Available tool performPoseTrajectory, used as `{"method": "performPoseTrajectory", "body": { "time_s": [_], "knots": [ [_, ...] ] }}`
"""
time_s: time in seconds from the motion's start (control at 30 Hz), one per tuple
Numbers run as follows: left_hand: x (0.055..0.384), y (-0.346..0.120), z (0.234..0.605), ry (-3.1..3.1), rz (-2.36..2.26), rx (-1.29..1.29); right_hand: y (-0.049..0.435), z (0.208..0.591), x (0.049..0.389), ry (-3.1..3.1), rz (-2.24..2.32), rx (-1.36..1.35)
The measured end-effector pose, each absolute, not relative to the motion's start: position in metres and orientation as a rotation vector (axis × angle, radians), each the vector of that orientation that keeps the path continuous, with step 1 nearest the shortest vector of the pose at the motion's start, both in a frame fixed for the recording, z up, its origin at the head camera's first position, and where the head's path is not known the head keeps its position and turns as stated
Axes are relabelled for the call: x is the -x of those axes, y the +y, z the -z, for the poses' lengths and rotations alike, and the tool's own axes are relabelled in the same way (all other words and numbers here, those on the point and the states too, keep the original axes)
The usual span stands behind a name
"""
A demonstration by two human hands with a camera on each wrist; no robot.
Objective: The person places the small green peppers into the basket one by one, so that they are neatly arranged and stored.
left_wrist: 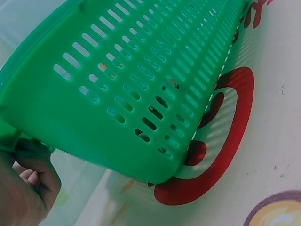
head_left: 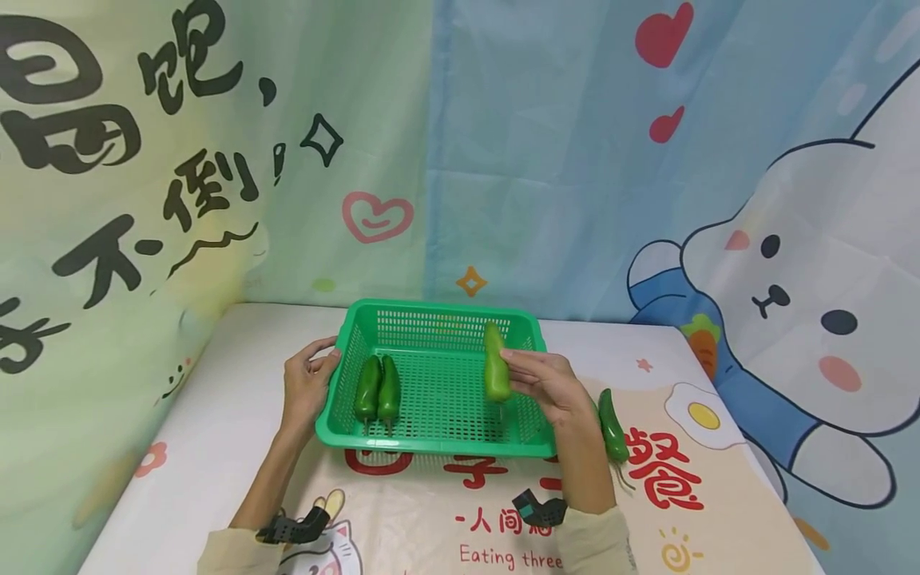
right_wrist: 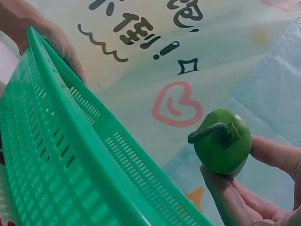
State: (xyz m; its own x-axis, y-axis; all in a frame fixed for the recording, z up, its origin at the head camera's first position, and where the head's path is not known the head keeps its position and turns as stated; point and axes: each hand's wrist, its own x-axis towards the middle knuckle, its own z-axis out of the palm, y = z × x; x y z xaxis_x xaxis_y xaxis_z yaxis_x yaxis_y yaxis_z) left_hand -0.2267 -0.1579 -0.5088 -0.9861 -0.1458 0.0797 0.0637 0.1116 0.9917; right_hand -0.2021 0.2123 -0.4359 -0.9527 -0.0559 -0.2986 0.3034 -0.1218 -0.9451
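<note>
A light green pepper is pinched between the thumb and fingers of my right hand, above the right part of a green plastic basket. In the right wrist view the pepper shows its stem end, with fingers on either side. My left hand grips the basket's left rim; the left wrist view shows its curled fingers at the rim. Two dark green peppers lie side by side inside the basket at the left.
Another green pepper lies on the table to the right of the basket, beside my right forearm. A printed cloth covers the table. Behind the table's back edge hangs a printed curtain.
</note>
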Motion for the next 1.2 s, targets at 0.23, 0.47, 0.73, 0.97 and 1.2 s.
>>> {"method": "performPoseTrajectory", "body": {
  "time_s": [0.23, 0.47, 0.73, 0.97, 1.2],
  "knots": [
    [0.227, -0.158, 0.510, -2.214, 2.002, -0.091, 0.199, 0.437, 0.204, 1.893, 2.181, -0.291],
    [0.228, -0.158, 0.508, -2.207, 2.005, -0.100, 0.187, 0.444, 0.210, 1.924, 2.171, -0.262],
    [0.228, -0.159, 0.508, -2.205, 2.026, -0.094, 0.173, 0.450, 0.213, 1.936, 2.173, -0.278],
    [0.227, -0.159, 0.506, -2.202, 2.038, -0.099, 0.159, 0.451, 0.213, 1.981, 2.160, -0.275],
    [0.226, -0.159, 0.504, -2.202, 2.039, -0.099, 0.145, 0.454, 0.214, 2.046, 2.135, -0.287]
  ]
}}
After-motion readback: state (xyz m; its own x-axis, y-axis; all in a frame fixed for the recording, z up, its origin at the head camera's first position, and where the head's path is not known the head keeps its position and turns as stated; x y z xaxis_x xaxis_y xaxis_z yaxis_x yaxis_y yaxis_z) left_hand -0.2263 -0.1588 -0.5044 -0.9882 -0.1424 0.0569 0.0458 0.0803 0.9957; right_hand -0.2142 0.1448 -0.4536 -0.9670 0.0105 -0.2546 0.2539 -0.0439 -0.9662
